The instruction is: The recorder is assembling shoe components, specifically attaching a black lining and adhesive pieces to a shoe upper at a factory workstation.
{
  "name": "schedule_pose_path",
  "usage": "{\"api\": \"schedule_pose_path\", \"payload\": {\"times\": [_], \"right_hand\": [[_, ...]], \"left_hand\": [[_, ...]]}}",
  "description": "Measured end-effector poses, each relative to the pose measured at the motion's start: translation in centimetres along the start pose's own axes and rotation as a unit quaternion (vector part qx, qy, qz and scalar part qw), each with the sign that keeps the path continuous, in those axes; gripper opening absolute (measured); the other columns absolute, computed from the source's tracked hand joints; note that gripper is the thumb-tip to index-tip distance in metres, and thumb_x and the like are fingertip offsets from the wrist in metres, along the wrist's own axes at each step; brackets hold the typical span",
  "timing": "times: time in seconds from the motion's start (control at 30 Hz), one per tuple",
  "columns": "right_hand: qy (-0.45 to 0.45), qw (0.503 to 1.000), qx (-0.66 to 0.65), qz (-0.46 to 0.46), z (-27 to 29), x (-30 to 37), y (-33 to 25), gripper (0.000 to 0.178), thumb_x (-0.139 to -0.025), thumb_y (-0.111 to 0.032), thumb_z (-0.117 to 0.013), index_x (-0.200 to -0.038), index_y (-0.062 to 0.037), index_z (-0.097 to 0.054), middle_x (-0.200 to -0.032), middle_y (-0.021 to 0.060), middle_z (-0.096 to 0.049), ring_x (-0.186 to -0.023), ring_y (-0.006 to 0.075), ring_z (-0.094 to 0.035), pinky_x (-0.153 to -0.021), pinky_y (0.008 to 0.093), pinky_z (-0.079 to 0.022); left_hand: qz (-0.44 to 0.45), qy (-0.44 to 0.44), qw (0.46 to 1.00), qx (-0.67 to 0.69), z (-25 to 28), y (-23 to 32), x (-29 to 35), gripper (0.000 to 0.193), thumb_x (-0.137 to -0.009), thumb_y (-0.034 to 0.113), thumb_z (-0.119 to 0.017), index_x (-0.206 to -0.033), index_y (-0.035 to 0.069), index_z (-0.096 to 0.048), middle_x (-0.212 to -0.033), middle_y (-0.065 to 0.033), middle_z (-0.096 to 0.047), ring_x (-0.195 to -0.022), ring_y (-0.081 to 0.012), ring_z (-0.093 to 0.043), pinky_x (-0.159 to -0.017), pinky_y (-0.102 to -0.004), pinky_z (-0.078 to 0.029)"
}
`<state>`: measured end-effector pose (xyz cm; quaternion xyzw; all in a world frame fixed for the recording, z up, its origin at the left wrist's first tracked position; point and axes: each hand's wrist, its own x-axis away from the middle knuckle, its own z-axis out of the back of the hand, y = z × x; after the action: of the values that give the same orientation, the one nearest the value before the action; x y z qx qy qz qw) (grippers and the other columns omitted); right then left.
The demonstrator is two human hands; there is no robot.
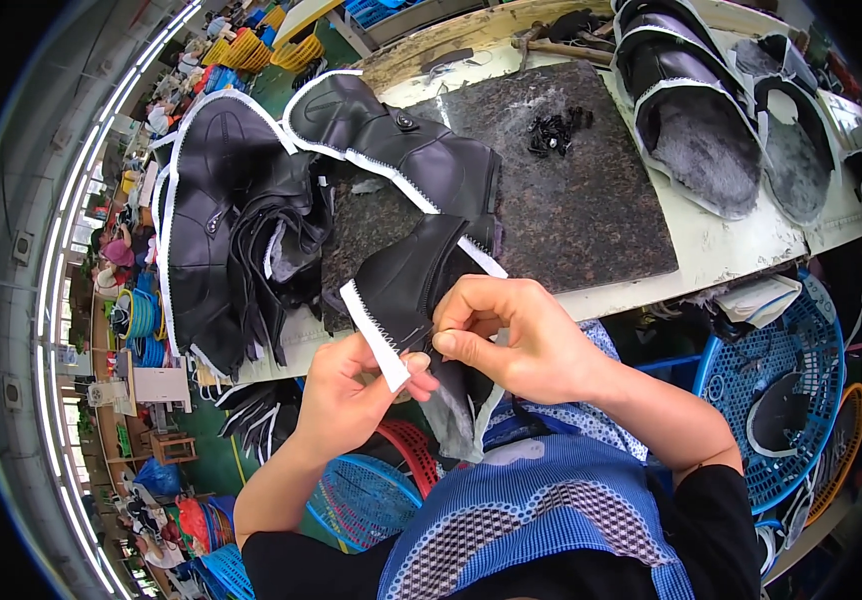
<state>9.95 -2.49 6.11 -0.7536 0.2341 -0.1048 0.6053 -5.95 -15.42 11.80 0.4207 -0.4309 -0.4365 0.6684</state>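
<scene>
The left hand (pixel 351 388) pinches the white edging (pixel 374 334) of a black boot upper (pixel 393 287) and the right hand (pixel 513 343) pinches beside it (exactly what, I cannot tell) at the stone slab's (pixel 591 215) near edge, edging apparently sewn but assembly unfinished, while stacked uppers (pixel 213 165) left of the slab carry unreadable badges (pixel 215 221).

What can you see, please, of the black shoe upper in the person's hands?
The black shoe upper looks like smooth leather. A white strip edges it, with dark zigzag stitching. It is bent and slanted, overlapping the dark speckled slab in view; contact is unclear. The left hand pinches the strip's lower end; the right hand holds thumb and fingertips together beside the leather; what they grip is too small to tell.
</scene>
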Motion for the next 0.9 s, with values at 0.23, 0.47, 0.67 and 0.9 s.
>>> {"api": "schedule_pose_path", "payload": {"times": [0.23, 0.47, 0.67, 0.9], "right_hand": [[-0.035, 0.997, 0.055, 0.033, 0.9, -0.1, -0.1, 0.009, -0.088, -0.004, -0.064, -0.085, 0.0017, -0.058, -0.086, 0.0038, -0.059, -0.079, 0.0085, -0.055, -0.07, 0.0263, -0.047], [-0.047, 0.998, -0.037, -0.008, 1.3, -0.1, 0.0, 0.009, -0.087, -0.006, -0.066, -0.086, 0.0012, -0.06, -0.085, 0.0042, -0.06, -0.08, 0.0101, -0.056, -0.072, 0.0277, -0.046], [-0.064, 0.996, 0.058, 0.012, 1.6, -0.2, 0.0, 0.009, -0.084, -0.005, -0.068, -0.085, 0.001, -0.061, -0.086, 0.0062, -0.061, -0.084, 0.0148, -0.058, -0.074, 0.0303, -0.047], [-0.023, 0.993, 0.115, 0.021, 1.1, 0.0, -0.7, 0.009, -0.088, -0.002, -0.062, -0.085, 0.0018, -0.055, -0.077, 0.0056, -0.061, -0.072, 0.0119, -0.061, -0.065, 0.0275, -0.049]], "left_hand": [[-0.01, -0.022, 0.999, -0.024, -0.2, 0.0, 0.1, 0.014, -0.091, 0.009, -0.062, -0.09, -0.005, -0.062, -0.076, -0.0115, -0.069, -0.068, -0.0165, -0.068, -0.063, -0.0283, -0.055], [-0.034, -0.031, 0.99, -0.135, -0.3, 0.3, 0.1, 0.01, -0.091, 0.004, -0.061, -0.087, -0.005, -0.062, -0.071, -0.0095, -0.068, -0.067, -0.0158, -0.067, -0.063, -0.0278, -0.054], [-0.04, -0.03, 0.998, -0.047, -0.3, -0.7, 0.0, 0.011, -0.091, 0.004, -0.06, -0.086, -0.005, -0.064, -0.07, -0.0105, -0.069, -0.063, -0.0161, -0.067, -0.06, -0.0279, -0.054], [-0.03, -0.043, 0.995, -0.088, -0.8, -1.3, -0.1, 0.006, -0.088, 0.002, -0.062, -0.085, -0.001, -0.066, -0.069, -0.0075, -0.068, -0.062, -0.0147, -0.066, -0.058, -0.0277, -0.052]]}}
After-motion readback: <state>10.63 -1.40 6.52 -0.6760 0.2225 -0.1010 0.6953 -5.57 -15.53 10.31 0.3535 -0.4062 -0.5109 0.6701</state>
